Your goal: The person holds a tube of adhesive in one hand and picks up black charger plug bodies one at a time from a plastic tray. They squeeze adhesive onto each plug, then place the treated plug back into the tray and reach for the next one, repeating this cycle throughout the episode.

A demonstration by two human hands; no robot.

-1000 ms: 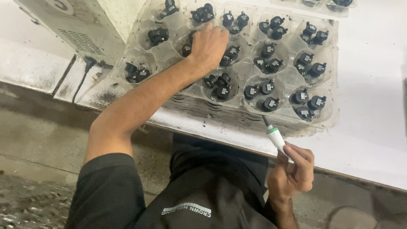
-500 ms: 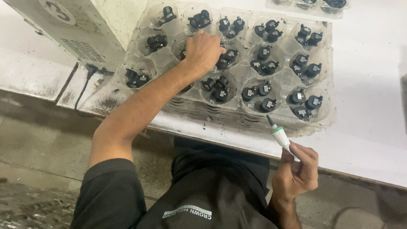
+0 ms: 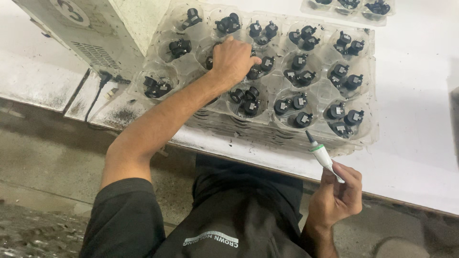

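Hands as before: left [image 3: 233,59] curled among tray [image 3: 368,129] plugs [image 3: 252,71], right [image 3: 334,198] still pinching pen [image 3: 321,155].

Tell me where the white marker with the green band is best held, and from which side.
Grip the white marker on its lower barrel, below the green band, coming from underneath at the table edge. Its dark tip points up toward the clear tray, so the rear end is free; the right hand already pinches it there.

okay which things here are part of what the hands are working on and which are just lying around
In use:
left hand on the black parts
clear tray
right hand holding a white pen tool

Lying about:
grey machine box
black cable
second tray
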